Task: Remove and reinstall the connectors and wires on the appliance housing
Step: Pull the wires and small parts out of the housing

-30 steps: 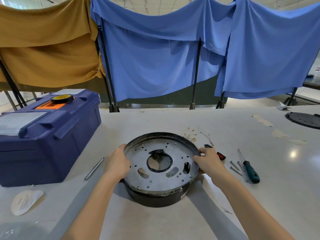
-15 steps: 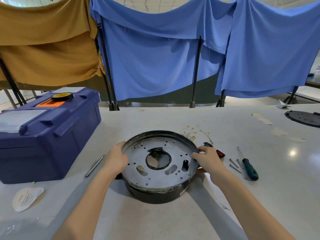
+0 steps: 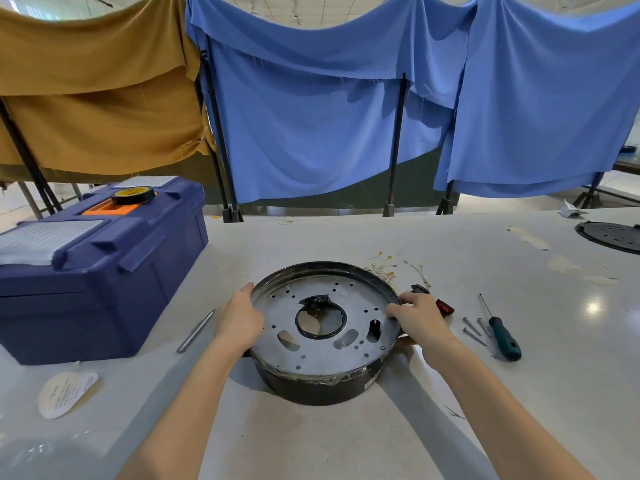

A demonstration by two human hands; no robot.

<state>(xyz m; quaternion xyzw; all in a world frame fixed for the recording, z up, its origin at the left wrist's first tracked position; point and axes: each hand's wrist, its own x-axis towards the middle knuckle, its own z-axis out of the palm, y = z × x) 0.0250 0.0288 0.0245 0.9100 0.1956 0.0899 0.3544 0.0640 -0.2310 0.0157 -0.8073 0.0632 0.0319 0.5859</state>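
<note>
A round black appliance housing [image 3: 311,356] sits on a pale table [image 3: 311,445], its open side covered by a grey metal plate with a large central hole and many small ones. Two bare forearms reach in from the near edge. The left hand [image 3: 240,318] grasps the housing's left rim, fingers curled over the edge. The right hand [image 3: 417,315] grasps the right rim, fingers hooked over the top and thumb tucked beneath. The housing lies directly between the two hands, touching both.

Just behind the housing's far right edge lies a loose tangle of thin wires [image 3: 381,266] with small brass terminals. Beside the right hand, right of the housing, are a small black part [image 3: 420,289] and a red one [image 3: 445,306]. Further right lie several screws [image 3: 472,329] and a green-handled screwdriver [image 3: 504,337]. Left of the housing, near the left hand, lies a thin metal rod [image 3: 195,330]. Well to the left stands a dark blue toolbox [image 3: 104,271] with a roll of tape [image 3: 133,195] on top.
</note>
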